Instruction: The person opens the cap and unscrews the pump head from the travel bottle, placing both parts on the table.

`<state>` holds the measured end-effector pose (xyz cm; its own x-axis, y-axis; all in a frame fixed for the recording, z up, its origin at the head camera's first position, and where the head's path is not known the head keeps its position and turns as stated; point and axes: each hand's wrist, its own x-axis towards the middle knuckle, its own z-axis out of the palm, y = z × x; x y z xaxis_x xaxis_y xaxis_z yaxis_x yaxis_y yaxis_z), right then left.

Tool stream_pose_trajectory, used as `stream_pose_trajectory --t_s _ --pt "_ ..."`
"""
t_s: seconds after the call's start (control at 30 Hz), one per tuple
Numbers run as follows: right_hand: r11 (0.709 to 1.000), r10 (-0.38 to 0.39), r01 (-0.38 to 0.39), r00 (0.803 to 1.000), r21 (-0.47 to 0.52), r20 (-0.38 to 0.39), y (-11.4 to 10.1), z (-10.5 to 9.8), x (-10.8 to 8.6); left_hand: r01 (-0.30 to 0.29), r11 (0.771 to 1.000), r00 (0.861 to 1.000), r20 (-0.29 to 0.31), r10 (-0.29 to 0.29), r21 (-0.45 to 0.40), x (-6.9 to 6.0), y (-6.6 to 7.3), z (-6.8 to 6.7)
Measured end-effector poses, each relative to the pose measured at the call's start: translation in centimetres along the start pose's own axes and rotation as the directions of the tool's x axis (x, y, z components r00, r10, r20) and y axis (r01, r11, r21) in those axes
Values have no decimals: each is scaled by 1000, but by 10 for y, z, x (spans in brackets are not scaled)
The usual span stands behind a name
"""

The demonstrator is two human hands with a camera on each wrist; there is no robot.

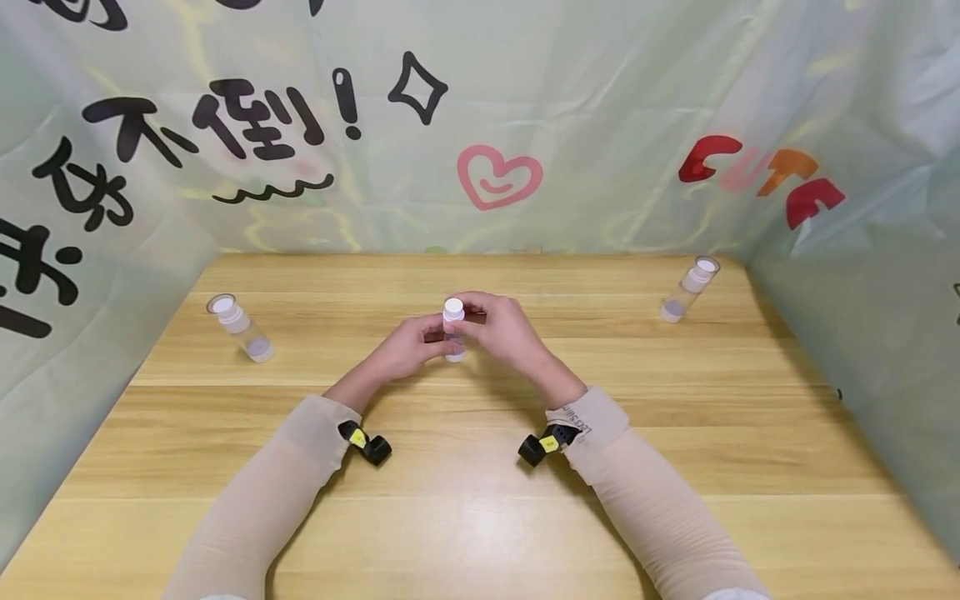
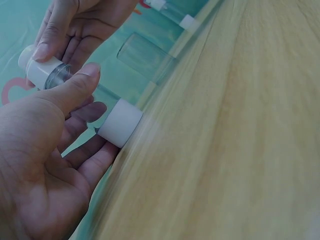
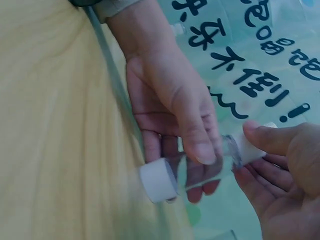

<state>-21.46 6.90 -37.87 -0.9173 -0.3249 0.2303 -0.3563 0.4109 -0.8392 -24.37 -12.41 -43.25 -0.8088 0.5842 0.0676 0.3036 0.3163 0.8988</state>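
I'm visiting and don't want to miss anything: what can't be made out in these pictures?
Middle of the held clear bottle: left wrist view, hidden behind the left hand.
Clear cap: right wrist view, mostly cut off by the bottom edge.
Top row of black lettering: head view, cut off by the top edge.

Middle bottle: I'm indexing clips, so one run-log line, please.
bottle: upright on table | left hand: holds clear body | right hand: grips white top

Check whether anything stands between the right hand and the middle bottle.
Nothing visible does: the right hand pinches the bottle by its white top. A clear cylinder stands apart on the table.
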Motion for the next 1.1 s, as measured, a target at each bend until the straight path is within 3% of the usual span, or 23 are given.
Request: stream_pose_trajectory --t_s 0.33,0.6,0.9,1.1 --pt "1000 -3 -1 989 25 146 1 -14 4 30 1000 1000 -5 -30 3 -1 2 0" --pt "1000 -12 10 985 12 171 2 -14 3 36 999 999 -19 -36 3 -1 1 0" --pt "997 -20 12 993 71 112 -5 -12 1 5 999 1000 -26 -6 -34 0 0 1" --pt "998 -31 34 998 50 -51 -6 3 -3 -26 998 999 -37 24 -52 1 -2 2"
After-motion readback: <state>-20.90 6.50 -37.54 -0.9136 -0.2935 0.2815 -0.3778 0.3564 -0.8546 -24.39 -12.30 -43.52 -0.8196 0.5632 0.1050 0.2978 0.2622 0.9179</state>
